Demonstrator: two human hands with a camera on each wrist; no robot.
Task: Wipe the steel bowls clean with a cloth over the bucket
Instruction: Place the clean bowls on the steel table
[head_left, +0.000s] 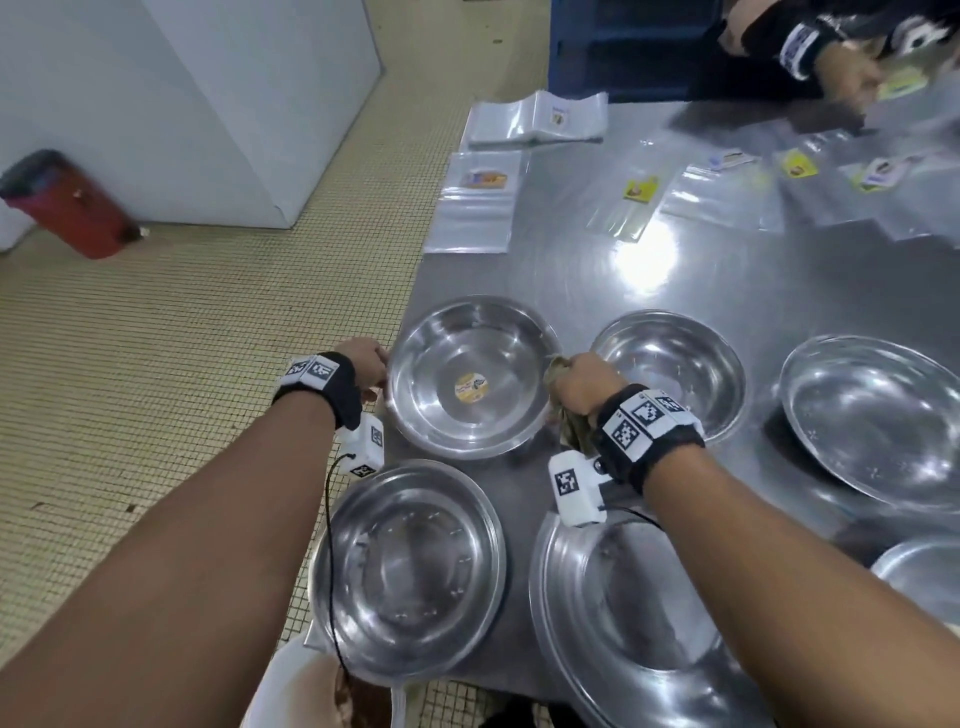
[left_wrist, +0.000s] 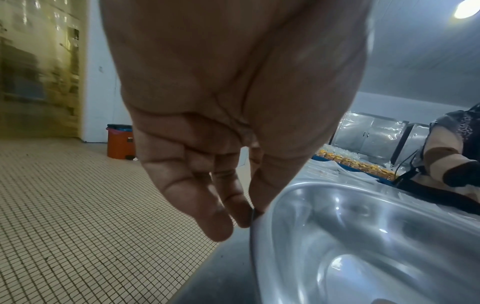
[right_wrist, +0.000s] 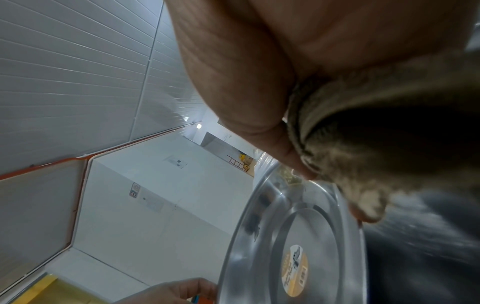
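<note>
A steel bowl (head_left: 470, 410) with a round yellow sticker in its bottom stands near the table's left edge. My left hand (head_left: 382, 371) is at its left rim; in the left wrist view the thumb and fingers (left_wrist: 228, 205) pinch the rim of the bowl (left_wrist: 363, 246). My right hand (head_left: 558, 374) is at the bowl's right rim and grips a bunched brownish cloth (head_left: 574, 434). In the right wrist view the cloth (right_wrist: 389, 144) fills the palm and touches the rim of the bowl (right_wrist: 259, 236). A white bucket (head_left: 291, 686) shows at the bottom edge, below the table.
Several other steel bowls surround it: one nearer me (head_left: 410, 571), one under my right forearm (head_left: 597, 623), one to the right (head_left: 675, 364). Clear plastic bags (head_left: 480, 202) lie further back. Another person's hand (head_left: 841, 67) works at the far right. A red bin (head_left: 67, 202) stands on the tiled floor.
</note>
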